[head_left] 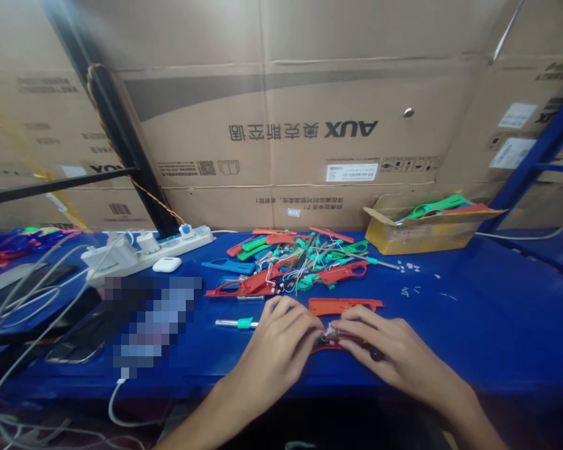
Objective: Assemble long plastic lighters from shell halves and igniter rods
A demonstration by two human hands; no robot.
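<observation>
My left hand [284,334] and my right hand [389,347] meet low over the blue table. Fingers of both are closed around a red long-nosed lighter casing [327,348] with small parts inside. A small pale piece [329,330] sits between the fingertips; its kind is too small to make out. Left of my left hand protrudes a metal lighter tube [234,323] with a teal collar, its other end hidden behind the hand. Just behind my fingers lies an orange casing half [344,306]. A dark round part [376,354] shows beneath my right fingers.
A heap of lighter parts [300,262] with thin wires lies behind my hands. At the back right stands a cardboard box [422,231] holding green and red casings. A power strip [145,255], a white earphone case [167,265], a blurred-out phone-like object [157,325] and cables occupy the left.
</observation>
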